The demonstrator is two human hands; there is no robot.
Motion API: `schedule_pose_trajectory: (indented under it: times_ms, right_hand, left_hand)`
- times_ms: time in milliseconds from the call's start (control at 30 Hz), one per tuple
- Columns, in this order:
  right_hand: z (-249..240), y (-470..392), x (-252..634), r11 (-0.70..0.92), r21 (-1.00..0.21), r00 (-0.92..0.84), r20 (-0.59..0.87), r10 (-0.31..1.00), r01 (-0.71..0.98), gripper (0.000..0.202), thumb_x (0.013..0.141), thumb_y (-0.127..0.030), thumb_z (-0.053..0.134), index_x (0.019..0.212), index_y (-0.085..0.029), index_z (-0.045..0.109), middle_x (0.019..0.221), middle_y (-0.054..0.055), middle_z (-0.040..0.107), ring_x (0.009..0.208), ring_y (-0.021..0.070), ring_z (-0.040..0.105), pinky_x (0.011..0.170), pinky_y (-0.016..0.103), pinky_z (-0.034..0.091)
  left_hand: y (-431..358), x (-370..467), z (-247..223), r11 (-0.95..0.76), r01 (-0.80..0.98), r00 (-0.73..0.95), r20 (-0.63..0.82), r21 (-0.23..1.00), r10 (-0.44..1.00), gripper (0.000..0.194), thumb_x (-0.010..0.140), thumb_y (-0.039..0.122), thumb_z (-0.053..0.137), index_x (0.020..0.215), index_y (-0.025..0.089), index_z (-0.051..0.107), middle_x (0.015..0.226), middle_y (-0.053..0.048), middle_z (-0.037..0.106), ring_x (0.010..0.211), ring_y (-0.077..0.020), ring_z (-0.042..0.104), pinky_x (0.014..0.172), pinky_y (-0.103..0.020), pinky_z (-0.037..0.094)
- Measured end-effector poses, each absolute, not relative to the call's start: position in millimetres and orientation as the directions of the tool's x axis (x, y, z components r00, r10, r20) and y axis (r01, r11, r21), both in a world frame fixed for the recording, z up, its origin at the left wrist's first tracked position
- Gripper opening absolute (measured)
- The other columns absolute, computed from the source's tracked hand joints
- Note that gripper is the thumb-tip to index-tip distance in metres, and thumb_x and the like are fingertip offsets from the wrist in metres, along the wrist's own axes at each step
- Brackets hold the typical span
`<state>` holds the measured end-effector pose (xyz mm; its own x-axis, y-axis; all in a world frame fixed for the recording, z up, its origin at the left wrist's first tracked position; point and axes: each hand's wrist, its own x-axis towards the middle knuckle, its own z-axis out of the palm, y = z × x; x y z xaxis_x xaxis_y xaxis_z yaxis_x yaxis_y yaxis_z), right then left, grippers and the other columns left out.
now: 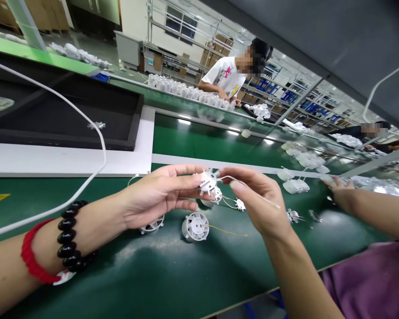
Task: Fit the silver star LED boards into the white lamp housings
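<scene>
Two hands meet above the green bench point(173, 274). The left hand point(156, 197) pinches a small white spoked part point(208, 181) between thumb and fingertips, its other fingers loosely curled beneath. The right hand point(257, 199) faces it, thumb and forefinger closed on a thin white wire point(252, 188) that runs from the part across the palm and out past the far side of the hand. Whether the right hand also touches the part I cannot tell.

Below the left hand's fingers a white fan housing point(195, 226) lies on the bench, a yellow wire point(228, 231) trailing from it toward the right wrist. A second housing point(152, 226) sits half hidden under the left palm. Between the two hands, just under the held part, two more small white pieces point(240, 204) hang on thin leads.

On the left wrist sit a black bead bracelet point(69, 241) and a red cord point(31, 261). A white cable point(86, 119) loops over the bench beyond the left forearm. Right of the right hand, another person's hand point(341, 188) rests flat near a heap of white parts point(295, 185).
</scene>
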<state>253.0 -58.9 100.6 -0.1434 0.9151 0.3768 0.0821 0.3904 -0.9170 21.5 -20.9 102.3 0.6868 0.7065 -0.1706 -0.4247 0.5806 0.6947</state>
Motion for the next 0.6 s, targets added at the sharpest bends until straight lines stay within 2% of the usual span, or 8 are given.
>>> schedule_pose_trajectory:
  times_ms: [100,167,233,300,367,433,500,600]
  right_hand:
    - [108,-61,275,0.327,-0.935,-0.269,0.353,0.896,-0.138,0.038,0.091,-0.061,0.077,0.125,-0.046,0.080,0.143,-0.005,0.074,0.137,0.0278,0.067,0.115,0.046,0.056]
    - [113,-62,280,0.330,-0.938,-0.249,0.347,0.904,-0.106,0.040,0.094,-0.069,0.068,0.124,-0.044,0.080,0.144,-0.003,0.073,0.140,0.0302,0.064,0.118,0.052,0.053]
    - [117,-63,275,0.318,-0.942,-0.214,0.290,0.933,0.110,0.034,0.100,-0.059,0.069,0.122,-0.037,0.081,0.138,0.002,0.076,0.136,0.0295,0.067,0.117,0.050,0.053]
    - [120,-63,264,0.230,-0.928,-0.262,0.153,0.953,0.294,0.026,0.101,-0.045,0.072,0.118,-0.028,0.081,0.124,0.006,0.081,0.120,0.0264,0.073,0.107,0.043,0.057]
    - [122,-62,254,0.112,-0.934,-0.367,-0.022,0.930,0.340,0.022,0.101,-0.040,0.070,0.105,-0.021,0.081,0.101,0.006,0.081,0.089,0.0202,0.074,0.083,0.034,0.060]
    - [124,-61,249,0.043,-0.941,-0.421,-0.108,0.901,0.335,0.026,0.099,-0.040,0.069,0.087,-0.019,0.076,0.082,0.002,0.074,0.064,0.0135,0.061,0.063,0.028,0.052]
    - [125,-61,247,0.041,-0.929,-0.395,-0.115,0.911,0.367,0.026,0.096,-0.036,0.071,0.077,-0.018,0.072,0.073,0.000,0.067,0.060,0.0111,0.052,0.059,0.027,0.044]
    - [124,-66,245,0.081,-0.909,-0.355,-0.076,0.932,0.408,0.023,0.097,-0.029,0.066,0.076,-0.019,0.069,0.072,-0.001,0.064,0.064,0.0120,0.051,0.062,0.026,0.041]
  left_hand:
    - [-20,20,102,0.543,-0.368,0.693,-0.166,0.755,0.701,0.012,0.099,0.008,0.072,0.101,0.015,0.082,0.094,-0.006,0.083,0.093,-0.0225,0.084,0.066,-0.023,0.071]
    - [-20,19,103,0.517,-0.330,0.707,-0.156,0.790,0.690,0.009,0.096,0.009,0.076,0.097,0.016,0.081,0.088,-0.002,0.081,0.090,-0.0232,0.083,0.056,-0.020,0.068]
    - [-21,18,103,0.471,-0.281,0.732,-0.131,0.836,0.669,0.008,0.095,0.010,0.078,0.098,0.017,0.080,0.084,-0.001,0.079,0.083,-0.0199,0.082,0.051,-0.016,0.064]
    - [-22,18,104,0.400,-0.238,0.753,-0.091,0.885,0.651,0.009,0.097,0.012,0.077,0.102,0.018,0.080,0.083,-0.002,0.080,0.078,-0.0152,0.078,0.054,-0.014,0.063]
    - [-22,18,105,0.312,-0.189,0.771,-0.056,0.931,0.634,0.012,0.099,0.015,0.076,0.107,0.021,0.081,0.084,-0.001,0.080,0.074,-0.0111,0.074,0.058,-0.012,0.061]
    - [-22,18,105,0.239,-0.124,0.781,-0.054,0.963,0.622,0.015,0.099,0.017,0.076,0.111,0.024,0.082,0.083,0.001,0.079,0.069,-0.0074,0.069,0.059,-0.010,0.059]
    - [-20,17,105,0.189,-0.063,0.784,-0.068,0.980,0.617,0.016,0.099,0.020,0.078,0.113,0.025,0.083,0.080,0.003,0.077,0.065,-0.0047,0.064,0.058,-0.007,0.055]
    - [-17,16,103,0.143,-0.021,0.788,-0.072,0.989,0.612,0.018,0.098,0.025,0.080,0.115,0.026,0.083,0.078,0.004,0.076,0.067,-0.0043,0.063,0.060,-0.006,0.052]
